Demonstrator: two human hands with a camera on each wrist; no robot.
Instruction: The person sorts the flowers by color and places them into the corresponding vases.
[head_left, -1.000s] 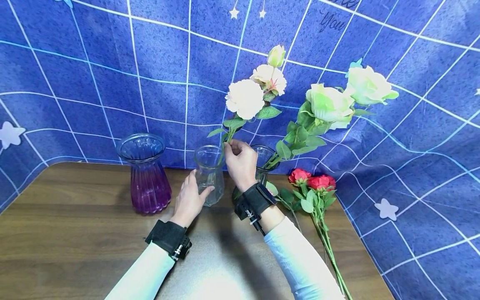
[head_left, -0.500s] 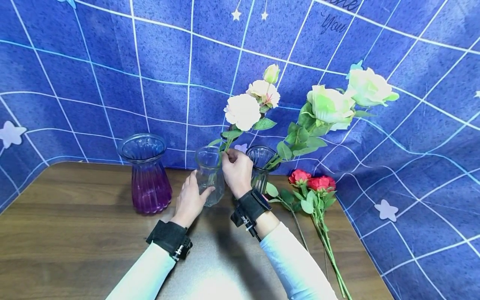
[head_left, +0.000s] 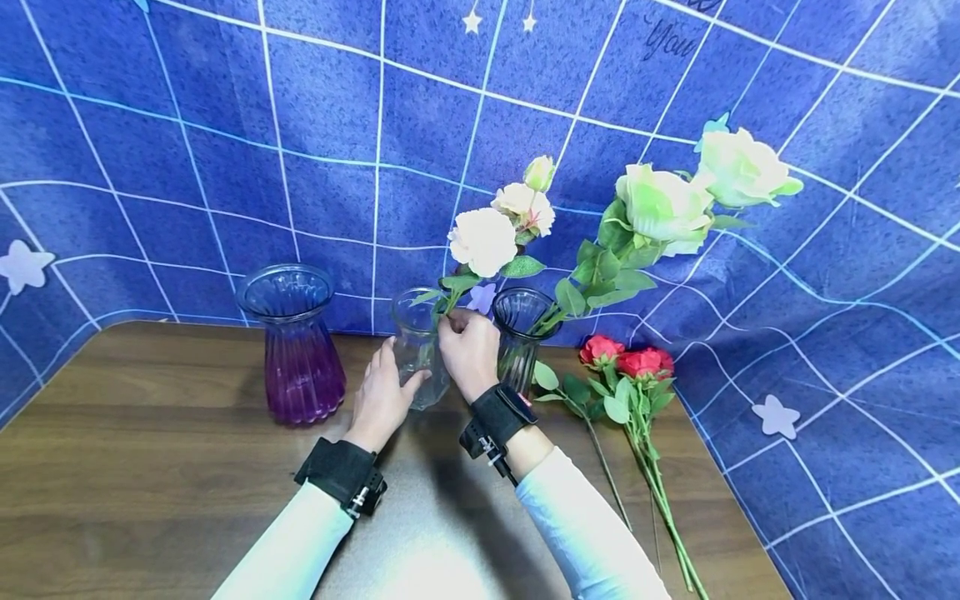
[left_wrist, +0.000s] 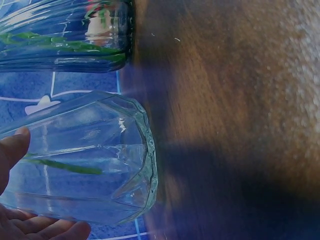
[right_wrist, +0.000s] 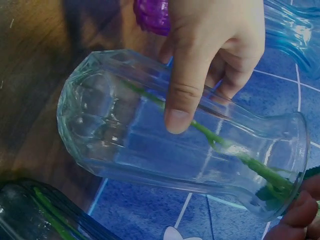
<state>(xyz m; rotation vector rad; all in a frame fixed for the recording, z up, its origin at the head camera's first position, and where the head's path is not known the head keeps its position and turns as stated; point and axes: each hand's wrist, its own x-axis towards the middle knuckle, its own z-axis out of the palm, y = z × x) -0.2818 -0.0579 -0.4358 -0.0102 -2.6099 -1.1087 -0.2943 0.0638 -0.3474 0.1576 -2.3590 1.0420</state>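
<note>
My left hand [head_left: 381, 400] holds a clear glass vase [head_left: 423, 367] round its body, thumb across the front. At the vase's rim, my right hand [head_left: 471, 354] pinches the stem of a white artificial flower [head_left: 483, 242]. The blooms and a bud [head_left: 539, 173] lean up and right above the vase. Inside the glass, the green stem [right_wrist: 215, 140] slants toward the base in the right wrist view; its lower end [left_wrist: 85, 169] shows in the left wrist view, short of the vase's bottom. Green leaves [right_wrist: 272, 195] gather at the mouth.
A blue-to-purple vase [head_left: 300, 358] stands left. Right of the clear vase, a dark glass vase [head_left: 517, 358] holds greenish-white roses [head_left: 663, 208]. Red roses [head_left: 645, 364] and a leafy stem [head_left: 600, 450] lie at the table's right side. A blue gridded cloth [head_left: 322, 183] hangs behind.
My right hand has moved down and slightly left with the flower, and the blooms sit lower, the stem deeper in the clear vase. My left hand keeps its hold.
</note>
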